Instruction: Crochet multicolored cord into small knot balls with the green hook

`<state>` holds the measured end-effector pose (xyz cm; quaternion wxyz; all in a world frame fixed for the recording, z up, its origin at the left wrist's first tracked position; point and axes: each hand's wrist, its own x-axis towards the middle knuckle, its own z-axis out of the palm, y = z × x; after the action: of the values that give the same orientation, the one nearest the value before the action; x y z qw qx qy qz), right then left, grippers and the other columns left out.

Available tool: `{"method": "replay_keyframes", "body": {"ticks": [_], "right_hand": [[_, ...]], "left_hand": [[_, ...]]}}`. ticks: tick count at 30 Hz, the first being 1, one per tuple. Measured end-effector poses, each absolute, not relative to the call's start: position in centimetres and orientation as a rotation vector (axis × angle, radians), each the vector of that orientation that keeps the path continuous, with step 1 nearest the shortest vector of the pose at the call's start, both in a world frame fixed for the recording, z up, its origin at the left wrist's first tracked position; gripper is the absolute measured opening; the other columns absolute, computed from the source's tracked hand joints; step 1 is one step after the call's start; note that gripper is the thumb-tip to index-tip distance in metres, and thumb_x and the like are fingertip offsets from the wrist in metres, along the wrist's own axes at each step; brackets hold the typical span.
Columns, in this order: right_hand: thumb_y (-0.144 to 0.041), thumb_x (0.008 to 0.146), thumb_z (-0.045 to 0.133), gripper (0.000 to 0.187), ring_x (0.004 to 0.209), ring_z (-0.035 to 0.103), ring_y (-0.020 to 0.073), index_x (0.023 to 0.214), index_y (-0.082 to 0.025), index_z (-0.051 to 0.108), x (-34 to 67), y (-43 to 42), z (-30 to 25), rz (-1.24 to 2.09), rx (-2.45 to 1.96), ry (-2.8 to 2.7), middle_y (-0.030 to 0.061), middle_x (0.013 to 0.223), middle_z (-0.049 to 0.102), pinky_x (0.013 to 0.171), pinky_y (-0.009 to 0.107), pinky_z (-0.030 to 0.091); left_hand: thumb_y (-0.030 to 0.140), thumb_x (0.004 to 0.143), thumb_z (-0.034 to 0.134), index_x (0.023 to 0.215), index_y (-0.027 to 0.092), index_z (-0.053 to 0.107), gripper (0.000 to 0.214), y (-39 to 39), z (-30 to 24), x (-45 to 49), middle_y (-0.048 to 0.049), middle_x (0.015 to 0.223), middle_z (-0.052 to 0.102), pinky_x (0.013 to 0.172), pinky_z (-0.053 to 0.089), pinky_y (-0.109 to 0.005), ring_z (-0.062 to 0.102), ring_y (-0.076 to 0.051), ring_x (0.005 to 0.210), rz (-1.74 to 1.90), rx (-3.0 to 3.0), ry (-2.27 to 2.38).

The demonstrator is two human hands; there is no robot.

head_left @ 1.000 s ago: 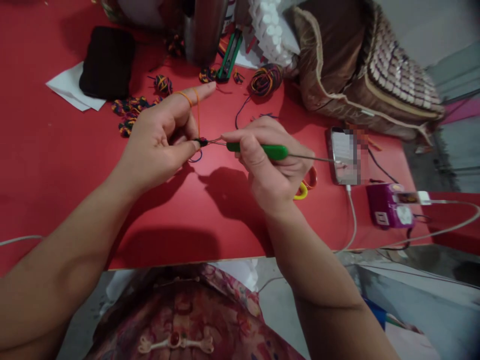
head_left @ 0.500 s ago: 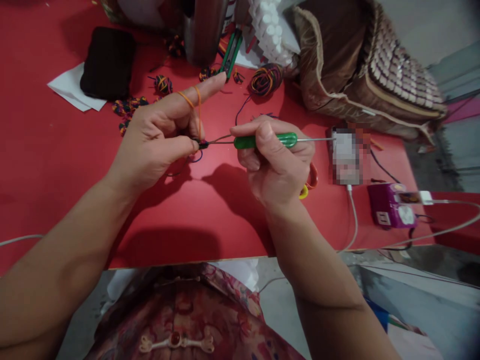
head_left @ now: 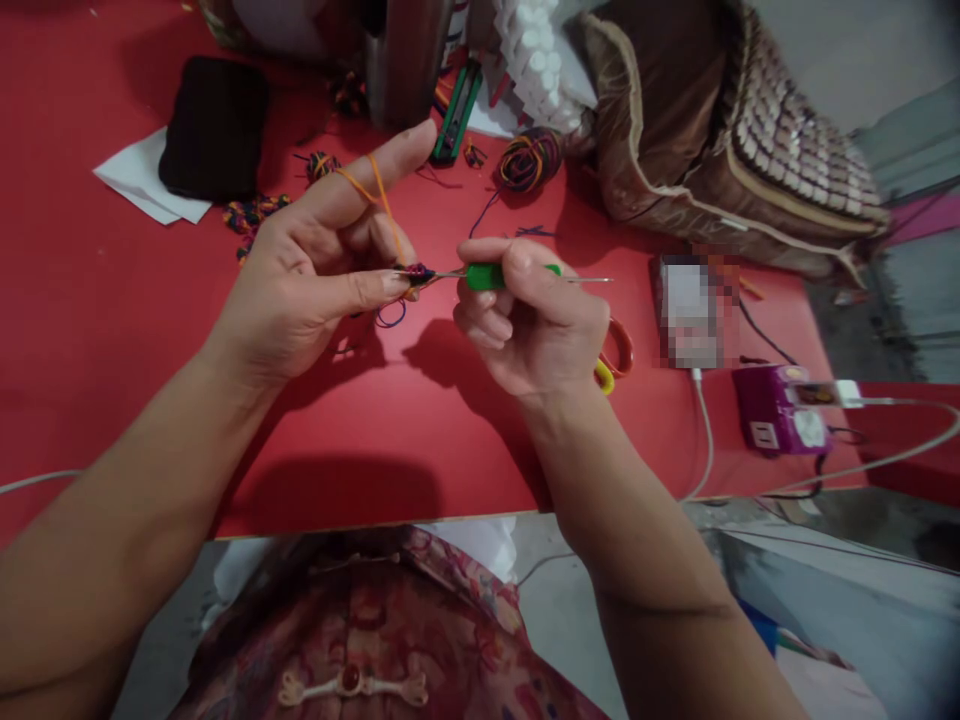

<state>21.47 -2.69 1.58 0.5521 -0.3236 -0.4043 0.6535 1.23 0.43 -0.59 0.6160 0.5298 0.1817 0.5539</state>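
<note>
Between the thumb and fingers of my left hand (head_left: pixel 300 270) is pinched a small dark multicoloured crochet piece (head_left: pixel 420 273). Orange yarn (head_left: pixel 381 190) loops round my raised left index finger and runs down to the piece. My right hand (head_left: pixel 544 320) grips a crochet hook (head_left: pixel 486 277) by its green handle. The hook's thin metal shaft reaches into the crochet piece, and a second metal end sticks out to the right of the handle. A small loop of dark blue yarn (head_left: pixel 391 314) hangs below the piece.
A multicoloured yarn ball (head_left: pixel 529 160) and a green box cutter (head_left: pixel 457 112) lie beyond my hands. Scissors with red and yellow handles (head_left: pixel 616 350) are partly hidden by my right hand. A plugged-in phone (head_left: pixel 690 312), a purple power block (head_left: pixel 780 410) and a brown bag (head_left: pixel 675 130) stand right.
My right hand has moved left, bringing the hook's shaft deeper toward the crochet piece. The left index finger has drawn back slightly to the left and up, with the orange yarn.
</note>
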Motion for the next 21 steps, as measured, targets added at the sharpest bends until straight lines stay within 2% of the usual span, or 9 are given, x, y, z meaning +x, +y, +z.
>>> {"method": "replay_keyframes", "body": {"ticks": [6,10,15,21], "right_hand": [[-0.041,0.089,0.092,0.013,0.047,0.035,0.0089,0.091,-0.028,0.092,21.7,-3.1,1.8,1.543,-0.781,-1.061,-0.003,0.063,0.063,0.042,0.026,0.031],[-0.041,0.096,0.088,0.012,0.05,0.043,0.01,0.096,-0.03,0.094,21.6,-3.6,1.7,1.42,-0.733,-1.158,-0.0012,0.072,0.067,0.046,0.028,0.038],[-0.039,0.097,0.089,0.008,0.048,0.045,0.0106,0.099,-0.035,0.095,21.3,-4.0,1.9,1.236,-0.665,-1.292,-0.0005,0.077,0.069,0.048,0.032,0.042],[-0.037,0.105,0.08,0.015,0.053,0.047,0.0096,0.11,-0.035,0.093,20.3,-4.0,1.1,1.327,-0.656,-1.074,-0.0025,0.077,0.067,0.052,0.028,0.043]], "left_hand": [[0.037,0.073,0.112,0.14,0.026,0.082,0.074,0.0,-0.4,0.9,-0.0007,0.086,0.08,0.066,0.064,-0.028,0.078,-0.018,0.072,1.275,1.266,0.579],[0.036,0.074,0.111,0.14,0.029,0.083,0.072,0.0,-0.3,0.6,0.0018,0.084,0.08,0.059,0.061,-0.023,0.077,-0.015,0.068,1.244,1.244,0.504],[0.03,0.067,0.112,0.142,0.029,0.079,0.082,-0.2,-0.2,1.1,0.0022,0.076,0.076,0.056,0.058,-0.027,0.079,-0.022,0.071,1.228,1.156,0.547],[0.03,0.066,0.113,0.132,0.028,0.085,0.072,-0.3,-1.1,2.4,0.0018,0.076,0.074,0.065,0.061,-0.028,0.072,-0.017,0.067,1.423,1.047,0.541]]}}
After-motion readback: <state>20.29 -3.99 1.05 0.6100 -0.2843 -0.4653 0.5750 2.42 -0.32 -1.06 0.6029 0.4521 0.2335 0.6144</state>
